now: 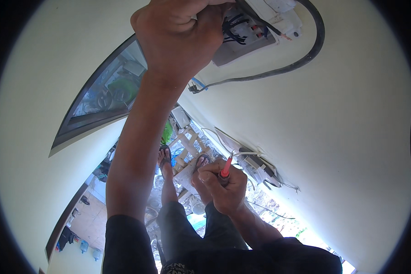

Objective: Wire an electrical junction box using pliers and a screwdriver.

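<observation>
At the top, my left hand (182, 39) reaches up beside an open electrical box (233, 55) on the wall. Its fingers are bent closed, and the fingertips run out of the picture, so what they pinch is hidden. Close to those fingertips a black wire (265, 23) slants down and ends in bare copper strands. More dark wires (235, 29) lie inside the box. Lower down, away from the wall, my right hand (226, 189) is closed around a screwdriver (227, 168) with a red sleeve, its metal tip pointing up.
A thick grey cable (319, 32) loops beside the box near a black plug (194, 89). A dark-framed window (107, 91) is at the left. Below, wooden slats (189, 141) lie near my sandalled feet, and more wired fittings (260, 166) hang along the wall.
</observation>
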Action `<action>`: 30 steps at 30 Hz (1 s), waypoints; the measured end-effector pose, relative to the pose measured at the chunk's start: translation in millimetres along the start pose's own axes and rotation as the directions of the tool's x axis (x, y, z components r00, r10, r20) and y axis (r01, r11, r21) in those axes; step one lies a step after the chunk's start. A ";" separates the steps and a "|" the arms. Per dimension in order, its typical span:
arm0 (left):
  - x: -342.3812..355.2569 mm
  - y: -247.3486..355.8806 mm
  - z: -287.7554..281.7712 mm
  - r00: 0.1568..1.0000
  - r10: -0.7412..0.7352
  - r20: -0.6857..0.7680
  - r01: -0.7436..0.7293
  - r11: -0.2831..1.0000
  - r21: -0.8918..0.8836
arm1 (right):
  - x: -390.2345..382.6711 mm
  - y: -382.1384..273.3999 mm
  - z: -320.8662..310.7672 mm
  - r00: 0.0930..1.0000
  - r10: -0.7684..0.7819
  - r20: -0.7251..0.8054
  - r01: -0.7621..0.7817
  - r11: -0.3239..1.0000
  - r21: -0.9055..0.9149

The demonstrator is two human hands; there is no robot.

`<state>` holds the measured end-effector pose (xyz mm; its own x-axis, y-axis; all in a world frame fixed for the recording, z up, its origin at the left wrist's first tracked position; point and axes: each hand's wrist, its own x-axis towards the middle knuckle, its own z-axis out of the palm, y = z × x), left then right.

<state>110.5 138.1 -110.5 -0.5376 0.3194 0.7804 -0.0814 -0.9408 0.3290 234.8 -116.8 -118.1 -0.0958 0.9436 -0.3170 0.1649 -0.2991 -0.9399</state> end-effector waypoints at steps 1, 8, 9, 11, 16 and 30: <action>-6.8 -14.2 12.6 0.967 0.079 -0.244 -0.176 0.897 -0.406 | -0.3 3.1 -3.5 1.000 0.010 -0.014 -0.010 1.000 0.014; 1.9 -19.4 9.8 0.942 0.248 -0.227 -0.302 0.922 -0.244 | 2.3 -0.1 -4.2 1.000 -0.022 0.003 0.022 0.999 -0.034; 2.7 -18.7 8.3 0.940 0.275 -0.204 -0.315 0.927 -0.205 | 2.1 0.1 -4.1 1.000 -0.013 -0.001 0.013 0.999 -0.030; 6.9 -3.2 2.8 0.937 0.297 -0.186 -0.328 0.929 -0.169 | 2.6 0.6 -5.9 1.000 -0.004 -0.010 0.003 0.999 -0.032; 23.8 45.9 -12.0 0.906 0.034 0.423 -0.308 0.738 0.600 | 2.9 2.3 -5.1 0.999 0.027 -0.017 -0.027 1.000 -0.011; 7.5 -30.8 10.7 0.875 0.457 -0.161 -0.474 0.876 -0.085 | 2.0 4.2 3.5 1.000 0.008 0.016 -0.008 1.000 -0.008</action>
<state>117.9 170.7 -109.1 -0.6425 -0.1693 0.7473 0.1119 -0.9856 -0.1270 231.9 -116.7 -123.0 -0.1105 0.9385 -0.3270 0.1739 -0.3057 -0.9361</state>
